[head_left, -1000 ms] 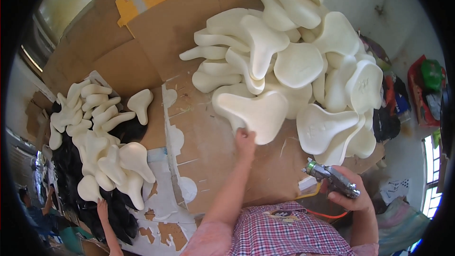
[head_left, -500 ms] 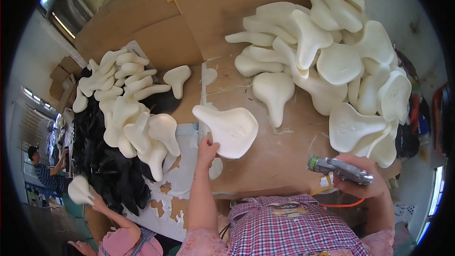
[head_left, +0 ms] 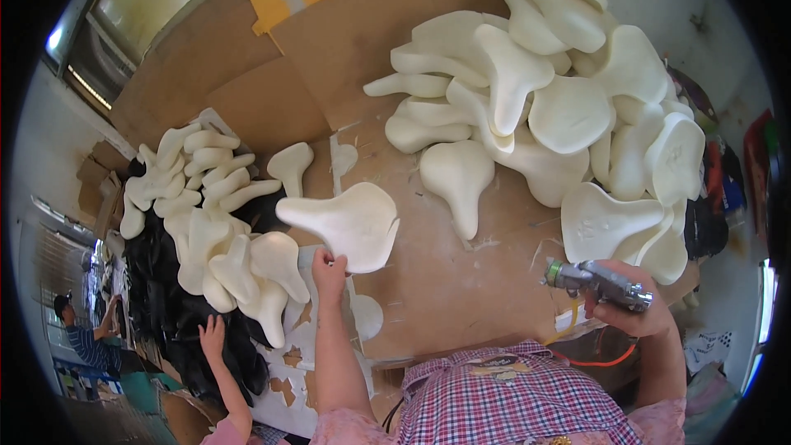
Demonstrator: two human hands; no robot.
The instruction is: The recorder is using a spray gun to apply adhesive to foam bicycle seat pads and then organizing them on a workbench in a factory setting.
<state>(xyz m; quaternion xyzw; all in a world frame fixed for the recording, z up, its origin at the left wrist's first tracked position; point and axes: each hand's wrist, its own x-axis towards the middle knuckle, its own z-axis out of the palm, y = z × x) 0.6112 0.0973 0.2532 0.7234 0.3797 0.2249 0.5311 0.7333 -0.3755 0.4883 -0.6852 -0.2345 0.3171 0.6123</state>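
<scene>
My left hand [head_left: 329, 276] is closed at the near edge of a cream foam bicycle saddle pad [head_left: 350, 227]. The pad is raised over the cardboard-topped table, its narrow nose pointing left. My fingers partly hide where they meet the edge. In my right hand [head_left: 638, 309], at the table's near right, is a metal spray gun [head_left: 606, 284] with a green ring, its nozzle end pointing left. A single saddle pad [head_left: 458, 181] lies on the cardboard between my hands and the big pile, nose toward me.
A tall pile of saddle pads [head_left: 568, 115] fills the back right. Another heap [head_left: 235, 255] lies at left on black pieces [head_left: 198, 321], where a co-worker's open hand [head_left: 212, 338] reaches. Cardboard walls [head_left: 354, 41] stand behind. An orange hose [head_left: 597, 358] hangs near my apron.
My left hand and its pad have moved left, and the pad has turned to show a smoother face. The co-worker's hand, earlier holding a pad, is now empty over the black pieces.
</scene>
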